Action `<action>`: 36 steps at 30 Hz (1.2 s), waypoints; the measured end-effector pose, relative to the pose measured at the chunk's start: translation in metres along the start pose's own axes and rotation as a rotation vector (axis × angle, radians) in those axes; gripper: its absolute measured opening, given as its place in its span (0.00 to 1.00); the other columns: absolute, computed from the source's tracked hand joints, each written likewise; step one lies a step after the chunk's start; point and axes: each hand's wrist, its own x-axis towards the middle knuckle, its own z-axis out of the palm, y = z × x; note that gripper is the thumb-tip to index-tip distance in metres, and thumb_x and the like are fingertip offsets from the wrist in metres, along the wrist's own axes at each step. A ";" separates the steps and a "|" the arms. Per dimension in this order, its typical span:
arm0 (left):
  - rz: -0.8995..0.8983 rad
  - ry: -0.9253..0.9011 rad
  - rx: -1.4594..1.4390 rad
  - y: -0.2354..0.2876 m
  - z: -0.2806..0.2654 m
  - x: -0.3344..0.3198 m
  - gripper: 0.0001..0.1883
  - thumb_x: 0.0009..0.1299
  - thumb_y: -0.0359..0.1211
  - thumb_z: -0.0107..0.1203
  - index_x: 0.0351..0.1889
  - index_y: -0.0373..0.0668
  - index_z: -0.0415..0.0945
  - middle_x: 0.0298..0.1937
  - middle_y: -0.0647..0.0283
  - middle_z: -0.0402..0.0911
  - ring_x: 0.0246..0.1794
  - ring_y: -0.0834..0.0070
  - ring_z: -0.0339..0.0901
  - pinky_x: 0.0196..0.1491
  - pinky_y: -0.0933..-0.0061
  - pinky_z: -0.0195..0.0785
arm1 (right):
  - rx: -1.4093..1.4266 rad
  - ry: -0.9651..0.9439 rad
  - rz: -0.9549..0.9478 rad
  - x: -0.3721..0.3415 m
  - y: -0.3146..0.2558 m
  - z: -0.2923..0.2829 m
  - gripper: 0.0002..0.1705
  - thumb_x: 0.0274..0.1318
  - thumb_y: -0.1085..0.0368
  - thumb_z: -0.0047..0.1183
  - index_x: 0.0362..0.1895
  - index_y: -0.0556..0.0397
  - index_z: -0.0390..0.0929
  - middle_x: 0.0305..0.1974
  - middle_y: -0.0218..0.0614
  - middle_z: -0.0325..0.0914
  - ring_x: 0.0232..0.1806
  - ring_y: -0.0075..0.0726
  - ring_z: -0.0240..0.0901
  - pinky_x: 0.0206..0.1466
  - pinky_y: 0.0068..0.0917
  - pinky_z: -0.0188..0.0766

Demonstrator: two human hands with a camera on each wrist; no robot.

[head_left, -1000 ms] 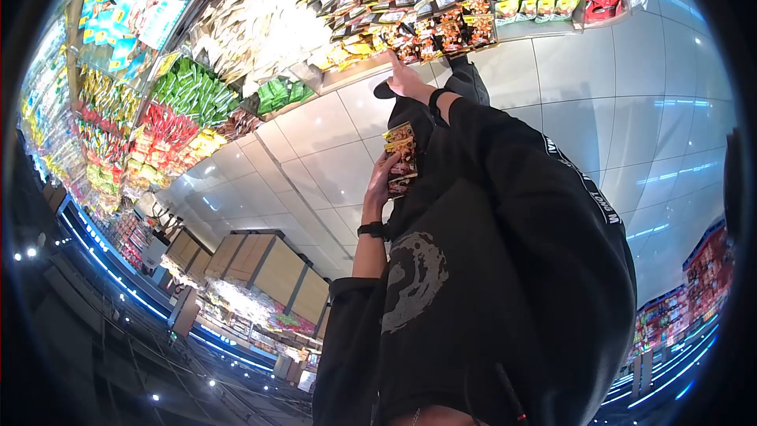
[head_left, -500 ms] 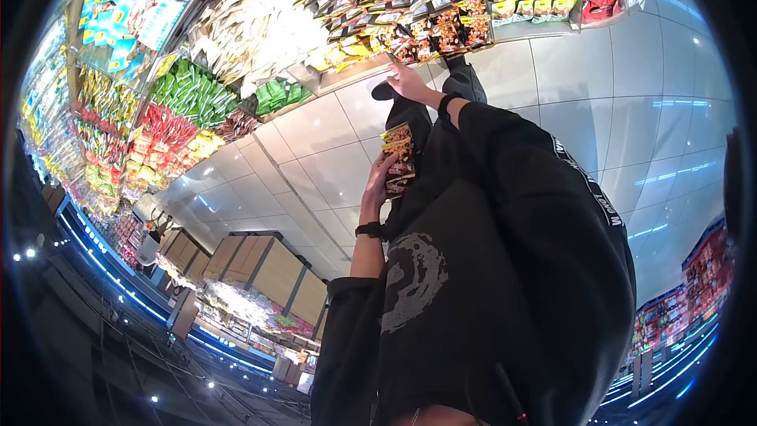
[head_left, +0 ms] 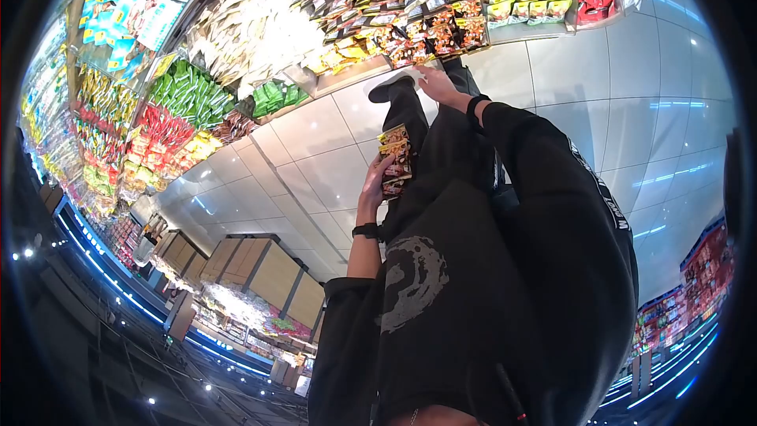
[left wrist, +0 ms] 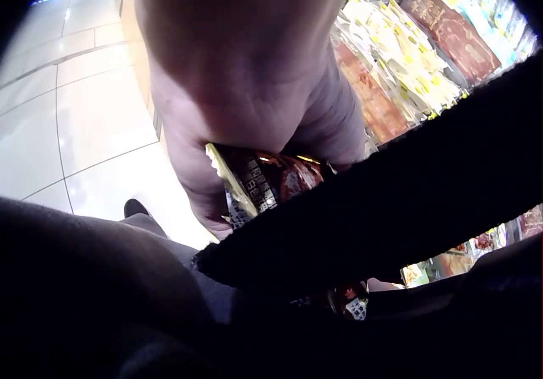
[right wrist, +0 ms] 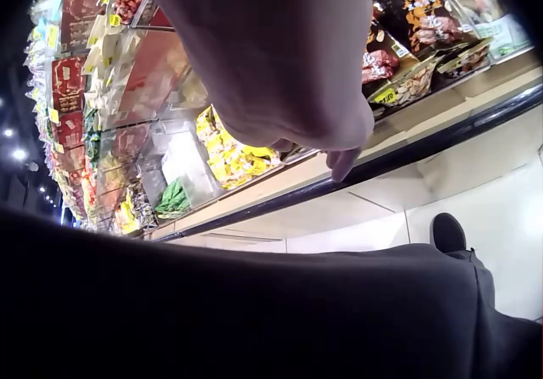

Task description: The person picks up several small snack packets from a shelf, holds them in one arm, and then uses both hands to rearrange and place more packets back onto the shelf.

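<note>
In the head view my left hand (head_left: 374,183) grips a few small snack packets (head_left: 396,159) with yellow tops and dark red lower parts, in front of my legs. The left wrist view shows that hand (left wrist: 254,99) with fingers and thumb round a dark packet (left wrist: 276,178); a black band and dark cloth cover the lower part. My right hand (head_left: 441,87) is beside the front edge of the bins, near dark nut packets (head_left: 410,46), and no item shows in it. Its fingers (right wrist: 342,164) hang by the dark rail in the right wrist view.
Shelf bins run across the top and left, with green packets (head_left: 189,93), red packets (head_left: 162,128) and white packets (head_left: 244,31). A ledge (head_left: 355,75) fronts them. Below are a tiled floor (head_left: 568,71) and a dark shoe (head_left: 392,88). Wooden-sided stands (head_left: 256,268) are at lower left.
In the head view, my right hand has moved to the right and slightly down along the bin edge. The left hand keeps its grip on the packets, with only a slight shift.
</note>
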 end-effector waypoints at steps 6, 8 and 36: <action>-0.007 -0.016 0.008 0.003 0.009 -0.005 0.22 0.69 0.38 0.57 0.57 0.38 0.68 0.42 0.63 0.81 0.34 0.77 0.82 0.35 0.73 0.79 | 0.004 0.054 0.033 0.005 -0.003 -0.002 0.30 0.55 0.68 0.50 0.64 0.48 0.66 0.56 0.54 0.71 0.53 0.60 0.72 0.55 0.47 0.71; 0.013 0.023 -0.035 0.004 0.014 -0.006 0.19 0.71 0.35 0.56 0.57 0.38 0.69 0.40 0.62 0.82 0.31 0.77 0.81 0.34 0.72 0.79 | 0.041 0.104 -0.005 0.003 -0.003 0.003 0.30 0.54 0.68 0.50 0.65 0.49 0.65 0.56 0.54 0.71 0.55 0.60 0.70 0.57 0.46 0.69; 0.011 0.015 -0.035 -0.007 -0.001 -0.005 0.20 0.70 0.39 0.57 0.55 0.39 0.69 0.39 0.63 0.81 0.32 0.76 0.81 0.32 0.74 0.79 | -0.057 0.307 0.068 0.002 -0.028 0.004 0.29 0.52 0.69 0.48 0.61 0.51 0.64 0.55 0.51 0.69 0.53 0.60 0.70 0.56 0.49 0.68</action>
